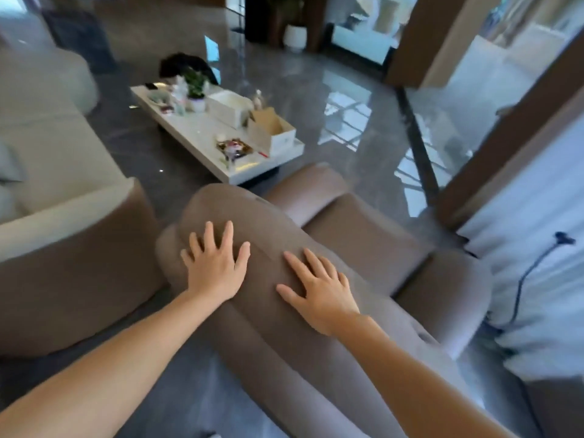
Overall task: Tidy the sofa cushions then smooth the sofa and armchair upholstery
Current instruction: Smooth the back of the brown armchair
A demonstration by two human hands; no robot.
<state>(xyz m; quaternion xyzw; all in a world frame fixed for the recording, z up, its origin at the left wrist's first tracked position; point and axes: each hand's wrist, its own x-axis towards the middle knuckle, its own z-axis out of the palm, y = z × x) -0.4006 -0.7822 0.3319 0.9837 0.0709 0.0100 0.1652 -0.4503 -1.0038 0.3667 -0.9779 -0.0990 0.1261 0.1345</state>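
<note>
A taupe armchair fills the middle of the head view, seen from behind its backrest. My left hand lies flat on the top of the backrest with fingers spread. My right hand rests flat beside it, a little lower and to the right, fingers also apart. Neither hand holds anything. At the left stands the sofa, with cream seat cushions and a brown arm. A grey cushion shows at the left edge, mostly cut off.
A white coffee table beyond the armchair carries boxes, a small potted plant and snack packets. Glossy dark floor lies around it. White curtains with a dark cord hang at the right. A large planter stands far back.
</note>
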